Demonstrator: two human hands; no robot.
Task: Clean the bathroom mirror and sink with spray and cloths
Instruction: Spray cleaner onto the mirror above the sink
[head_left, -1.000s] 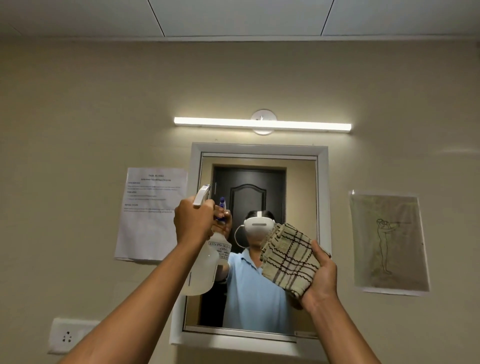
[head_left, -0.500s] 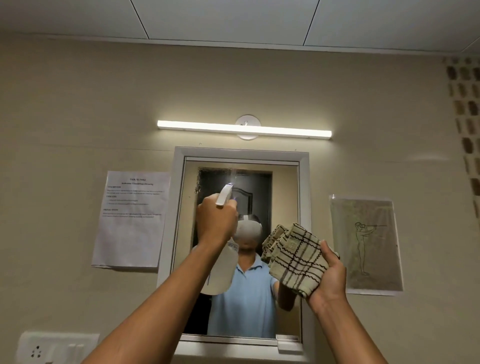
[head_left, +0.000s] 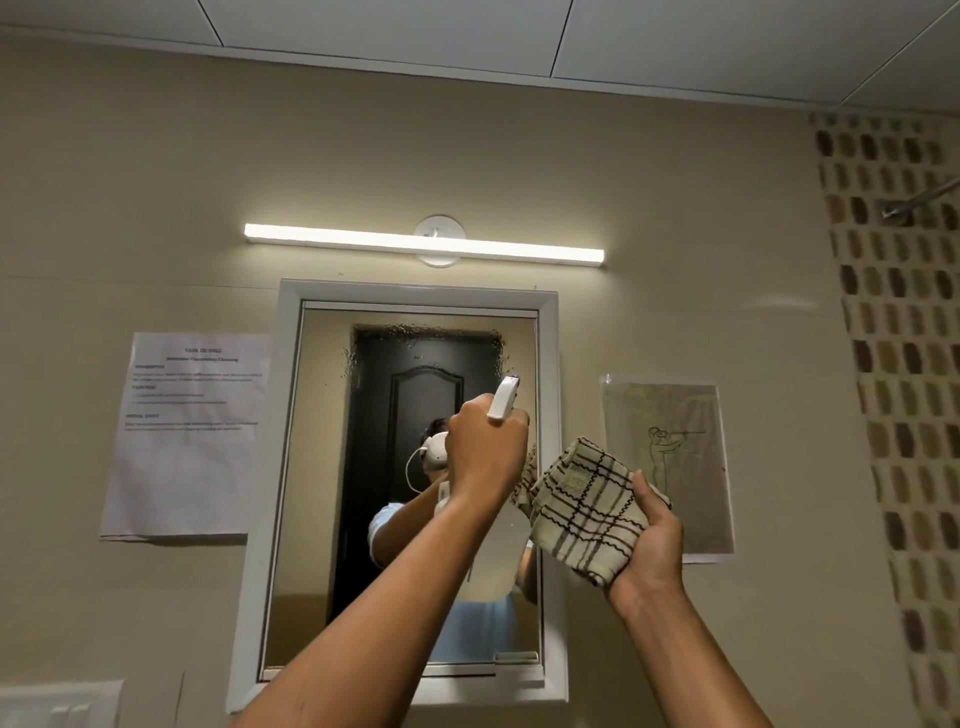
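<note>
A white-framed mirror (head_left: 311, 467) hangs on the beige wall, with spray droplets across its upper part. My left hand (head_left: 485, 447) grips a translucent spray bottle (head_left: 493, 551) by its white trigger head, raised in front of the mirror's right side with the nozzle pointing up and to the right. My right hand (head_left: 649, 540) holds a folded cream cloth (head_left: 582, 504) with dark checks just right of the bottle, level with the mirror's right frame. The sink is out of view.
A tube light (head_left: 423, 244) glows above the mirror. A printed sheet (head_left: 187, 436) is taped left of it, a line drawing (head_left: 670, 467) right of it. A switch plate (head_left: 57, 704) sits at lower left. Brown mosaic tiles (head_left: 904, 364) and a metal rod (head_left: 919, 197) are at far right.
My left hand has carried the spray bottle from the mirror's left side across to its right. Droplets now cover the upper glass. The view has shifted right.
</note>
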